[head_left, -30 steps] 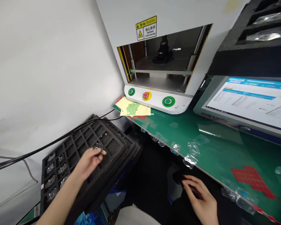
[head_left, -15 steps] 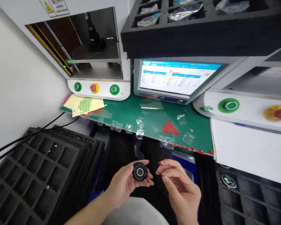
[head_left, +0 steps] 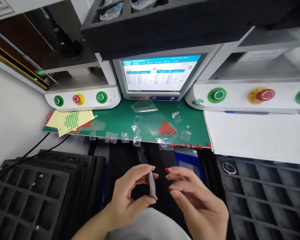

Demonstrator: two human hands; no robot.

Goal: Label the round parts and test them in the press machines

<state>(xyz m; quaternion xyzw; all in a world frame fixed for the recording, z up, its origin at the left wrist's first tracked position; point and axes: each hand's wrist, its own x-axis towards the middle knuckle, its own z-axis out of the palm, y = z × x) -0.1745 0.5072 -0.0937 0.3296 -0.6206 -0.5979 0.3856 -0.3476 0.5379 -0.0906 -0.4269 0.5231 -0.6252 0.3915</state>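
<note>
My left hand [head_left: 126,191] grips a round smartwatch body [head_left: 152,186] between thumb and fingers, turned so its thin grey edge faces me. No strap shows on it. To the right, a small gap away, is my right hand [head_left: 198,196], with the thumb near the bent fingers. One small red sticker [head_left: 167,170] clings to its index fingertip. Another red bit [head_left: 169,189] sits at the thumb tip, pinched against a finger. On the green bench mat [head_left: 110,116] beyond the hands lies a sheet of red stickers [head_left: 167,128].
Clear film pieces [head_left: 137,140] and red scraps [head_left: 190,146] line the bench edge. A monitor [head_left: 160,75] stands behind, under a black foam tray [head_left: 140,36]. Foam trays flank me left [head_left: 27,200] and right [head_left: 262,196]; the right one holds a watch [head_left: 228,168].
My left hand has turned the watch body from its sensor back facing me to edge-on. My right hand stays close by with the red bits. The camera view has swung right.
</note>
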